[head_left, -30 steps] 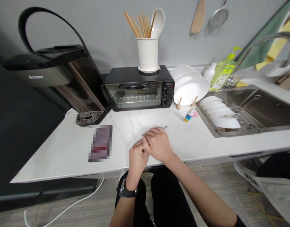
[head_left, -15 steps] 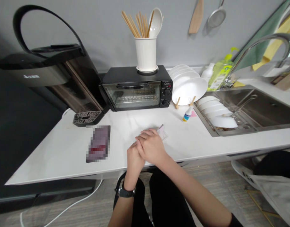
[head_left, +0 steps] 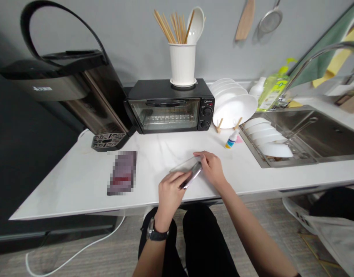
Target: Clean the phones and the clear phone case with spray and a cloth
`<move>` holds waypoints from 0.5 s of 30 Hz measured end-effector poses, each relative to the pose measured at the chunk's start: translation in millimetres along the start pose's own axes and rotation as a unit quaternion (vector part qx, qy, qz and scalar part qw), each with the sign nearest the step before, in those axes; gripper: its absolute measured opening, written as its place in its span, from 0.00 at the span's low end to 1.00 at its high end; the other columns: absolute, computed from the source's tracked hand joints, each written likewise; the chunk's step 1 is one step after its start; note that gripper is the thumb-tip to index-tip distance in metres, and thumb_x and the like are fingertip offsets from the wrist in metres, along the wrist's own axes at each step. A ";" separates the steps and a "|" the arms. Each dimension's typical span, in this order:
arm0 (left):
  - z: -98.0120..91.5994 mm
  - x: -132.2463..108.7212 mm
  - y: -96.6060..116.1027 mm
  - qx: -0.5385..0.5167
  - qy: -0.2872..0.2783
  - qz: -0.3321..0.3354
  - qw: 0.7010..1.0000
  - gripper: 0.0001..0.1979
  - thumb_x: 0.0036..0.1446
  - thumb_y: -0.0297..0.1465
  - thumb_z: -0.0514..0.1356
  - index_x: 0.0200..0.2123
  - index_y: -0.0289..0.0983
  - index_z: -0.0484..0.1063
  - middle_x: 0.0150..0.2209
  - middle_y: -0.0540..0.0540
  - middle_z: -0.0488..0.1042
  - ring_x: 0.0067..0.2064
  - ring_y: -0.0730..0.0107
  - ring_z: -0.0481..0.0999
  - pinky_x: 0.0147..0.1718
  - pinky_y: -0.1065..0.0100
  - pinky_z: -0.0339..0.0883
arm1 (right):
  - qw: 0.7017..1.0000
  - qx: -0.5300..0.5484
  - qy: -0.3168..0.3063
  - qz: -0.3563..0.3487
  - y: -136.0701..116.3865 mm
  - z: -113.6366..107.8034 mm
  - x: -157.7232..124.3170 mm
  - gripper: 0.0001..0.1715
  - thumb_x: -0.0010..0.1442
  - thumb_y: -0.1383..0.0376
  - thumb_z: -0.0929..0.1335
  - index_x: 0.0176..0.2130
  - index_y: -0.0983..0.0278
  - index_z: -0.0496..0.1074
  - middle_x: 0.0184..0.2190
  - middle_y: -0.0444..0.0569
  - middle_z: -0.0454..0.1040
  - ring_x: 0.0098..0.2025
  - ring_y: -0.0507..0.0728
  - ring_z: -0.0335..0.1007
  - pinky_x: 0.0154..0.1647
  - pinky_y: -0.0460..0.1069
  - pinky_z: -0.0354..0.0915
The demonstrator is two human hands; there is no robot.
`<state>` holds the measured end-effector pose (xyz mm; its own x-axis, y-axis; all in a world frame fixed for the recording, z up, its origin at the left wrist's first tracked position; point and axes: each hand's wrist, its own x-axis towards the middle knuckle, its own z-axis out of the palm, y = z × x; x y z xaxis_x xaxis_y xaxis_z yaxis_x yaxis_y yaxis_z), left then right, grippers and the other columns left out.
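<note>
Over the white countertop, my left hand (head_left: 171, 190), with a dark watch on its wrist, has its fingers closed on a slim, shiny dark slab (head_left: 192, 175) that looks like a phone, tilted up on edge. A thin clear piece (head_left: 182, 166), like a transparent phone case, lies just behind the slab. My right hand (head_left: 212, 166) has thumb and fingers closed at the clear piece's right corner, close to the upper end of the phone. Whether the right fingers also touch the phone is hidden.
A pixelated dark purple object (head_left: 122, 173) lies to the left. Behind stand a water dispenser (head_left: 79, 96), a toaster oven (head_left: 168, 111), and racked plates (head_left: 236, 109). A small bottle (head_left: 231, 140) is near the sink (head_left: 338, 132). The counter's front edge is close to my wrists.
My hands were stacked over the phone-like slab and have drawn apart. The slab is now tilted up in my left hand, and my right hand has moved right to the clear piece's corner.
</note>
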<state>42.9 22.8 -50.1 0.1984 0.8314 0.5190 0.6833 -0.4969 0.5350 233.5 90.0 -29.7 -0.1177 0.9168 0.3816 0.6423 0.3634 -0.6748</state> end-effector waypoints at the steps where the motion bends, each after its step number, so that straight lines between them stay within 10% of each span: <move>1: 0.8 -1.4 0.3 0.010 -0.003 0.013 1.000 0.14 0.65 0.25 0.63 0.50 0.44 0.81 0.43 0.47 0.83 0.43 0.63 0.81 0.44 0.64 0.72 | 1.000 0.020 0.007 0.018 2.2 -0.2 -5.5 0.27 0.75 0.63 0.55 0.47 0.63 0.81 0.44 0.50 0.84 0.45 0.58 0.80 0.49 0.51 0.68; 15: -1.8 -0.1 9.4 0.013 -0.020 -0.006 1.000 0.12 0.60 0.18 0.62 0.41 0.41 0.76 0.40 0.48 0.82 0.43 0.62 0.80 0.44 0.63 0.71 | 0.999 0.025 0.045 -0.011 -7.2 4.6 -27.4 0.28 0.77 0.58 0.53 0.58 0.63 0.75 0.60 0.56 0.73 0.62 0.60 0.70 0.66 0.56 0.64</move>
<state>48.0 17.6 -43.9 0.2188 0.8466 0.4851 0.7030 -0.4816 0.5234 228.6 63.0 -38.2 -0.0609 0.8907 0.4504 0.6020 0.3927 -0.6952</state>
